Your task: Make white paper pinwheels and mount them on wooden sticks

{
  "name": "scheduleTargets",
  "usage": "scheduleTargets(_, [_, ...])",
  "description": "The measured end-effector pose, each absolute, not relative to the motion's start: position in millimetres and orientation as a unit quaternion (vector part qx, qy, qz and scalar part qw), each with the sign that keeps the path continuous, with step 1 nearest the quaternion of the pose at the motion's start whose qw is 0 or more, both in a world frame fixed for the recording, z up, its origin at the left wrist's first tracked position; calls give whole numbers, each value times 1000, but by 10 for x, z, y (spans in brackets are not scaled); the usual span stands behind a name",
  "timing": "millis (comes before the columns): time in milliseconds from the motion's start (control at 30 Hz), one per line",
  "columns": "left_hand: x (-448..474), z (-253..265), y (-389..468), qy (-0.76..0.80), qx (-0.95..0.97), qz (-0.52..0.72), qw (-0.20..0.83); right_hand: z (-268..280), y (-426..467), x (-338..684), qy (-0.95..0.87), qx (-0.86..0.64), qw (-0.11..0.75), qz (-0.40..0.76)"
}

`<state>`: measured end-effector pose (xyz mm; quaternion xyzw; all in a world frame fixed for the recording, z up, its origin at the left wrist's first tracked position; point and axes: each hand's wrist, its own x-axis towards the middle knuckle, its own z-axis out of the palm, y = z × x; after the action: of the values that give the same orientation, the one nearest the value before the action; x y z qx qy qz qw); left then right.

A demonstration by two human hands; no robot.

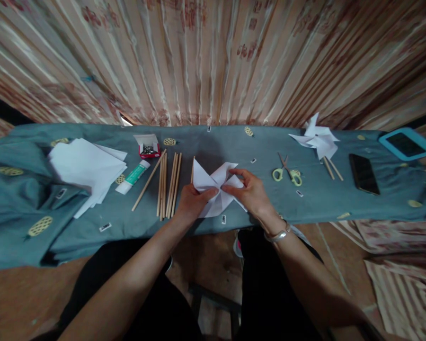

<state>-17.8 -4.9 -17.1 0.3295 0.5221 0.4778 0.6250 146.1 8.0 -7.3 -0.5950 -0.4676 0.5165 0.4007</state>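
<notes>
A white paper pinwheel [213, 208] is held between my two hands over the front middle of the cloth-covered table. My left hand [193, 201] grips its left side, the thumb pressed close to the centre. On the other side my right hand [248, 189] pinches a folded blade, with its thumb also near the centre. The blades curl inward around the middle. Just behind my left hand a wooden stick [192, 170] shows in part; its lower end is hidden. Several more wooden sticks [168, 189] lie to the left of my hands.
Left: a stack of white paper [88, 166], a glue stick [133, 176] and an open red box of small metal pieces [149, 149]. Right: scissors [287, 170], finished pinwheels [317, 137] on sticks, a black phone [364, 174] and a blue-framed tablet [407, 143]. A curtain [213, 61] hangs behind.
</notes>
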Motion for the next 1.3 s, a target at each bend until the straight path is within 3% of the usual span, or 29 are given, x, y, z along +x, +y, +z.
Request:
scheduleTargets(267, [-224, -135, -31, 478, 358, 530, 602, -136, 120, 1609, -492, -614, 383, 484])
scheduleTargets(600, [-174, -98, -105, 458, 269, 492, 690, -68, 83, 1529, -481, -571, 410, 525])
scheduleTargets(1300, [-157, -84, -115, 472, 245, 495, 688, -43, 74, 1470, -456, -569, 419, 540])
